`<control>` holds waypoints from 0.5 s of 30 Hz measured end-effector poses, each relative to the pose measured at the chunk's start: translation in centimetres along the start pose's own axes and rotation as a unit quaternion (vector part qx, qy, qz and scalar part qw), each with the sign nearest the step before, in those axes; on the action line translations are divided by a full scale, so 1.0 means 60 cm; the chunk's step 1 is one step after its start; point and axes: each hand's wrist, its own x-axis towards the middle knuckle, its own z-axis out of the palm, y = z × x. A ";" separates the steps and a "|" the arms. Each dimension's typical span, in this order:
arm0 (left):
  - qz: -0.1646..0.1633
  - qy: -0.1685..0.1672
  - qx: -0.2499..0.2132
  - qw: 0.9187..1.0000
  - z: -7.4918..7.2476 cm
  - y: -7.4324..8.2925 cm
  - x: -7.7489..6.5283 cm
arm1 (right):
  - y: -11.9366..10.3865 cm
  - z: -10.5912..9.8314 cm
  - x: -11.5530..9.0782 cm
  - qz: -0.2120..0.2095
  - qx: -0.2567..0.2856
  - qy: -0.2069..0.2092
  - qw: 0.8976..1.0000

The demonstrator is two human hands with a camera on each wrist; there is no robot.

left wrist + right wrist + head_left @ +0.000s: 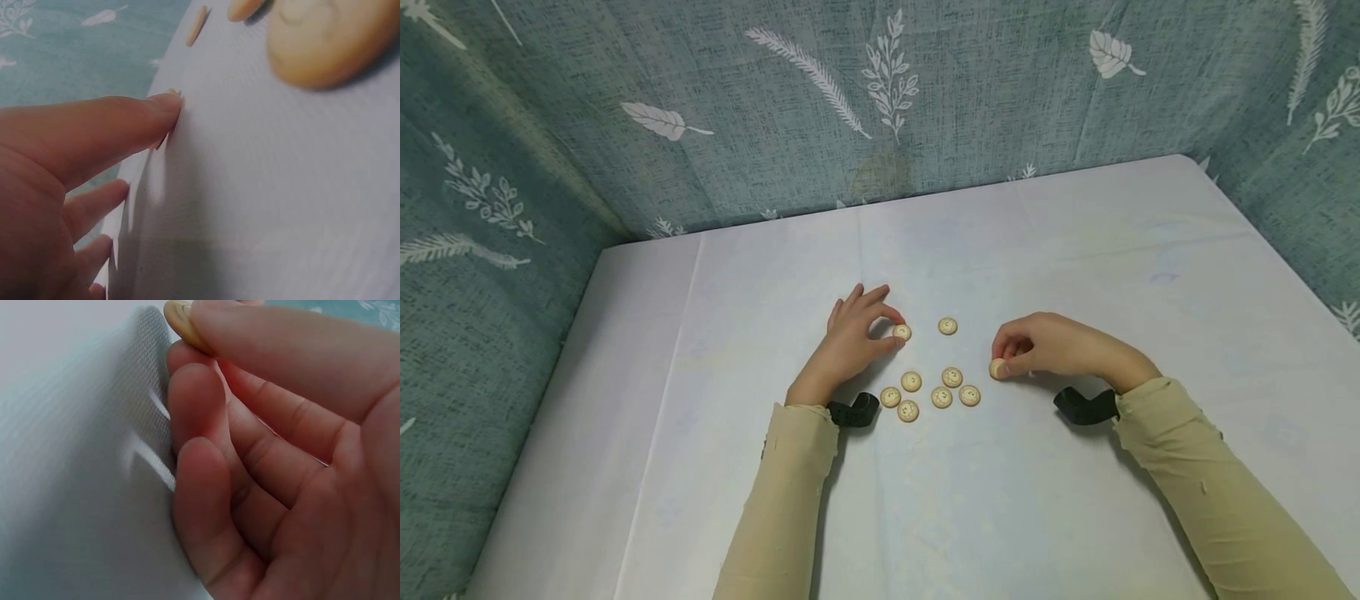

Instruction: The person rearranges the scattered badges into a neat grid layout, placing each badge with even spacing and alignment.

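Near the middle of the table, my left hand (pixel 850 340) pinches a small round tan disc (pixel 902 332) at its edges between thumb and forefinger, the other fingers spread. In the left wrist view its thumb (pixel 125 125) hides most of that disc. My right hand (pixel 1052 343) holds another tan disc (pixel 997 368) between thumb and fingers, low over the cloth. In the right wrist view this held disc (pixel 182 324) is tilted, its rim showing past the thumb. A single disc (pixel 947 326) lies between the two hands.
Nearer to me lie two loose groups of like discs, a left group (pixel 912 382) and a right group (pixel 952 377), with dark face-like marks. A white cloth (pixel 970 517) covers the table. Green leaf-print fabric (pixel 985 100) hangs behind it. Each wrist carries a black camera mount (pixel 855 410).
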 end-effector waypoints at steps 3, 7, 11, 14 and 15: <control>-0.003 0.000 0.000 1.000 -0.002 0.000 0.000 | 0.000 -0.001 0.001 -0.002 0.011 0.001 1.000; -0.004 -0.001 -0.001 1.000 -0.001 -0.001 -0.001 | 0.003 -0.001 0.002 0.001 0.033 0.005 0.999; -0.003 -0.003 0.000 1.000 0.001 -0.004 -0.001 | 0.010 -0.002 0.004 0.015 0.065 0.021 0.998; -0.004 -0.004 -0.001 1.000 0.002 -0.004 0.000 | 0.016 -0.003 0.006 0.024 0.092 0.032 0.995; -0.005 -0.005 -0.001 1.000 0.002 -0.005 0.000 | 0.018 -0.004 0.007 0.025 0.101 0.035 0.994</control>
